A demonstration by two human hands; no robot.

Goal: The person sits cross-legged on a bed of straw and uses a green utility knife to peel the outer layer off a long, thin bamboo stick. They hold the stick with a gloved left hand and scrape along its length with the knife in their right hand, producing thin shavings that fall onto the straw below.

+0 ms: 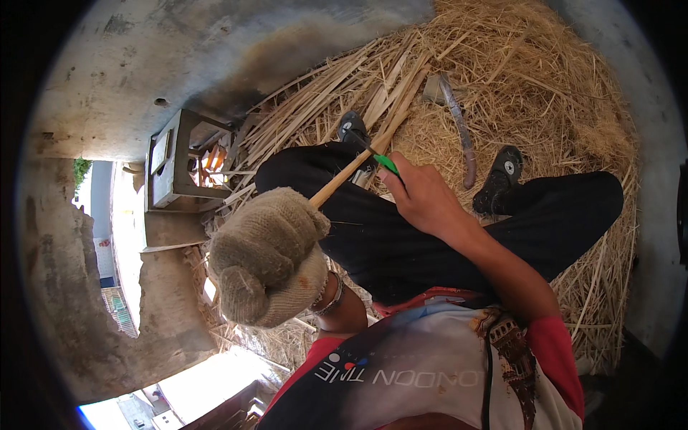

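My left hand (266,258), in a thick grey-beige knitted glove, is closed around the near end of a pale bamboo strip (342,176). From the glove the strip slants away to the upper right, over my dark trousers. My bare right hand (428,195) grips a small knife by its green handle (387,164). The knife's thin dark blade lies against or just over the strip; whether it cuts in, I cannot tell. Beyond my hands, a long curved-blade tool (457,125) rests on the straw between my feet, apart from both hands.
A heap of fine shavings (516,79) spreads before me, with long split strips (337,107) at its left. My shoes (499,179) rest among them. A stool-like wooden frame (188,161) stands left by a grey wall (115,86). Bright openings lie at the left.
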